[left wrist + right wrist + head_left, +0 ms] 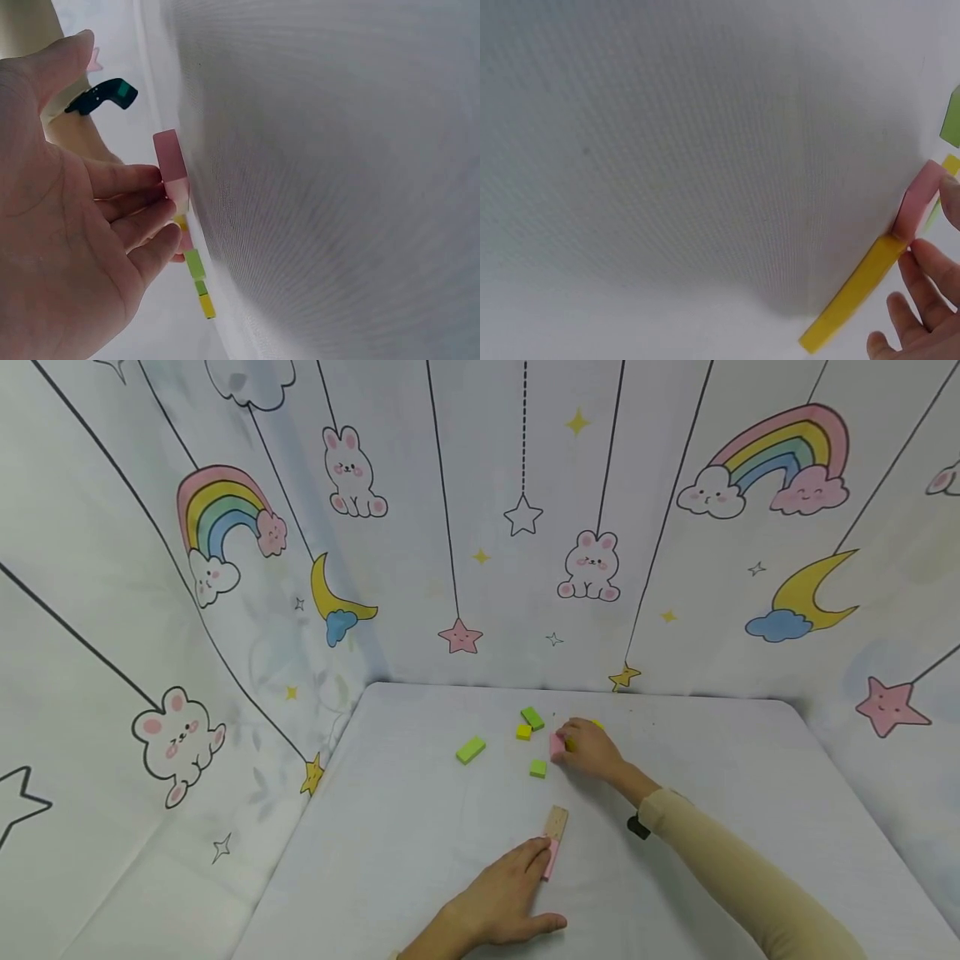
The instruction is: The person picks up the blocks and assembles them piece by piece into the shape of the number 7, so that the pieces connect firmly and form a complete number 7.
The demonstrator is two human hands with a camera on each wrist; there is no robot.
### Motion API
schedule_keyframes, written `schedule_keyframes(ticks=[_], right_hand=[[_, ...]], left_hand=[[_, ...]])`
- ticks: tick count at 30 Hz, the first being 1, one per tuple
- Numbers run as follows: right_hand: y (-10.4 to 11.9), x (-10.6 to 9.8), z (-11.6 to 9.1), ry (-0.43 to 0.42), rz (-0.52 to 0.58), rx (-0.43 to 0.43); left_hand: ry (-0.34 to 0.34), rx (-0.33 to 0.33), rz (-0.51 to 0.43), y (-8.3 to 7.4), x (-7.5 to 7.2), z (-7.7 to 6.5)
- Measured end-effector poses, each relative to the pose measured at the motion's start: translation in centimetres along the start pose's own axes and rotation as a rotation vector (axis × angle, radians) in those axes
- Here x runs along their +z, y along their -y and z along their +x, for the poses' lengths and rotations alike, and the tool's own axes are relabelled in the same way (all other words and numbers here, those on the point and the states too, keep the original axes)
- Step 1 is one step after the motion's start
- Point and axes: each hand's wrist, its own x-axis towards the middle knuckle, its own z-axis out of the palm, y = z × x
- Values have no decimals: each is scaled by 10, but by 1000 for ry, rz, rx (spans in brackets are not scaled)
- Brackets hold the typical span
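Note:
Near the front of the table, my left hand (510, 897) lies with extended fingers, their tips touching a pink block (551, 862). A bare wooden block (556, 821) adjoins the far end of that pink one. Farther back, my right hand (592, 752) pinches another pink block (557, 747) between thumb and fingers. In the right wrist view a long yellow block (853, 294) meets the end of this pink block (919, 199); the head view shows the yellow one mostly hidden beneath the hand. The left wrist view shows the left fingertips against the side of their pink block (171, 156).
Left of the right hand lie a light green block (471, 750), a darker green block (532, 718), a small yellow block (524, 732) and a small green block (537, 768). A white cloth covers the table (390, 827). Printed curtains (405, 527) stand behind and beside it.

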Motion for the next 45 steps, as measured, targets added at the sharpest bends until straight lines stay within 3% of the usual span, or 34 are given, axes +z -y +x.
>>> schedule_keyframes(ticks=[8, 22, 34, 45], right_hand=[[5, 0, -8, -13, -16, 6], [11, 2, -19, -66, -181, -35], [11, 3, -29, -54, -200, -61], [16, 0, -39, -35, -149, -78]], left_hand=[[-7, 8, -4, 0, 0, 1], [-14, 14, -3, 0, -2, 1], [-10, 12, -5, 0, -2, 0], [-10, 5, -8, 0, -2, 0]])
